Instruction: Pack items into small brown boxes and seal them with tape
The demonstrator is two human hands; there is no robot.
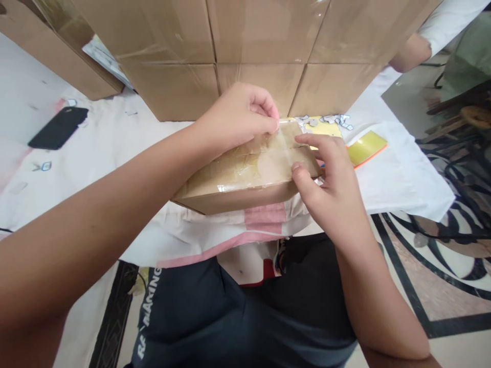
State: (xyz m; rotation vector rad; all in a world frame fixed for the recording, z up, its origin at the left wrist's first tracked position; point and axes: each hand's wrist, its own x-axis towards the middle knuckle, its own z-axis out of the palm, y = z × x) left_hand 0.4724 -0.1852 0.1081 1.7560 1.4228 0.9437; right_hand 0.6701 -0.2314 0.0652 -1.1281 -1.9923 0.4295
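Note:
A brown cardboard box (pixel 245 176) lies on the cloth-covered table, with shiny clear tape (pixel 282 140) over its top. My left hand (pixel 245 112) is closed in a pinch at the box's far edge, on what looks like a strip of that tape. At the right end of the box is my right hand (pixel 333 179), its thumb and index finger apart and their tips touching the top. Its other fingers are partly hidden behind the thumb and index finger.
Stacked cardboard boxes (pixel 261 41) stand close behind. A black phone (pixel 59 128) lies at left, and a yellow-green piece with an orange edge (pixel 366 148) at right. Paper scraps (pixel 337 120) lie near the stack. Another person's arm (pixel 412 53) shows at upper right.

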